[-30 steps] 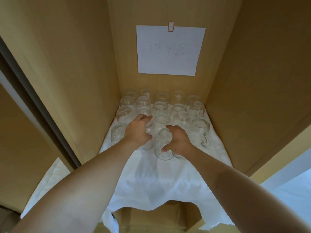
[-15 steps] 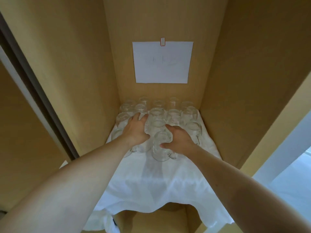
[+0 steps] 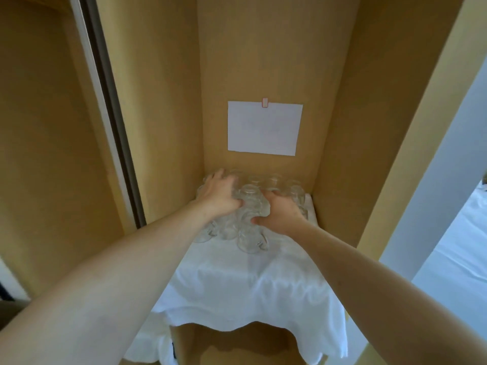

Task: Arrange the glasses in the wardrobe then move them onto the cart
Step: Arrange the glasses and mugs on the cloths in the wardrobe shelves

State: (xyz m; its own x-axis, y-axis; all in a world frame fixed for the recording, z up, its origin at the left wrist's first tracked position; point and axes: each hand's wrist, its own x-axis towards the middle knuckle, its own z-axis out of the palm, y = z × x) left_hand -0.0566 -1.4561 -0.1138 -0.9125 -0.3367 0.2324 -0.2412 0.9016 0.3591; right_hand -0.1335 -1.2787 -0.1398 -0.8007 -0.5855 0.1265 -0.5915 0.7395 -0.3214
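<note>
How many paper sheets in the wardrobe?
1: a white sheet fixed by a small red-edged tab to the wardrobe's back wall, above the glasses. None seems hidden.

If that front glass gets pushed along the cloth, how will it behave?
The front glass is clear and thin-looking, so probably fragile and smooth to grip. On the soft white cloth it may drag and tip rather than slide. Packed neighbours would likely clink.

No writing can be read anywhere in this view. A white rectangular sheet of paper [image 3: 264, 129], fixed to the tan wooden back panel of the wardrobe [image 3: 263, 61] by a small red-edged tab [image 3: 265, 102], appears blank, any marks on it too faint to make out.
</note>
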